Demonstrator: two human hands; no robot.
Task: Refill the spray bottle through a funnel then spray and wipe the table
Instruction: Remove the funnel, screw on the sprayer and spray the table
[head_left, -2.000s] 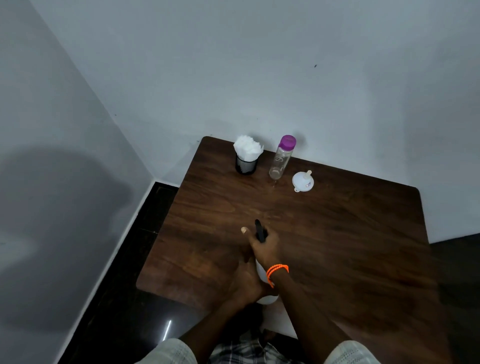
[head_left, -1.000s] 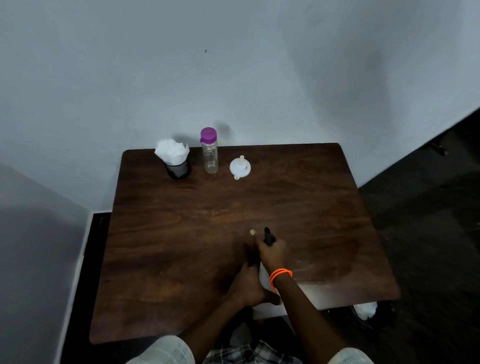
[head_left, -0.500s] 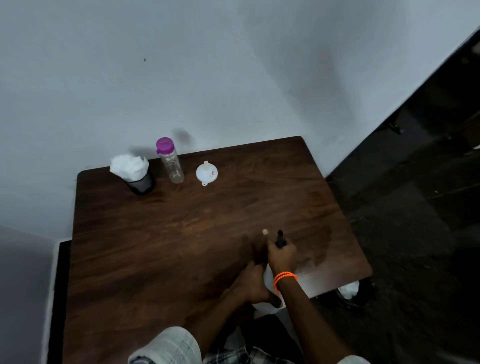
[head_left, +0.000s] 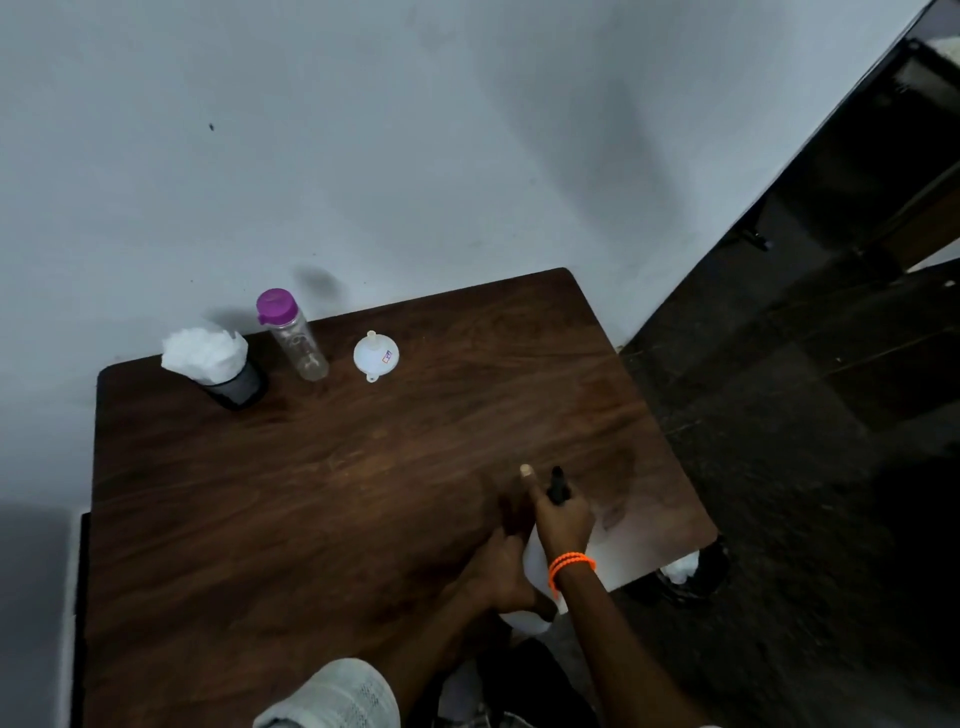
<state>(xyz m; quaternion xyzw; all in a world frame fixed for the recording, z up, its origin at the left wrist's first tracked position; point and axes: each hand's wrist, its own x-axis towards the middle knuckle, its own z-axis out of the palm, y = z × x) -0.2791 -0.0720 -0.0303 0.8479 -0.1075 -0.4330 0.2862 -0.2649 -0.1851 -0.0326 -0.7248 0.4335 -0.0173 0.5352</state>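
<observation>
Nearest the camera, a white sleeve (head_left: 332, 693) shows at the bottom edge. The left hand (head_left: 501, 574) wraps its fingers round the lower body of the sprayer (head_left: 532, 566), a white bottle held over the near right part of the table (head_left: 291, 499). The right hand (head_left: 563, 517), with an orange band (head_left: 570, 564) at the wrist, grips the black head; its forefinger sticks out straight, away from the person. The sprayer's long axis leans away from the camera, base toward the person, and the black nozzle (head_left: 557, 480) points toward the far right corner of the table. A wet patch (head_left: 621, 493) lies on the wood just right of the nozzle. At the far edge stand, left to right, a dark cup of tissues (head_left: 218, 361), a clear bottle (head_left: 296, 338) with a purple cap, upright, and a white funnel (head_left: 375, 354) set mouth down with its spout up. A grey wall (head_left: 415, 145) rises behind them.
</observation>
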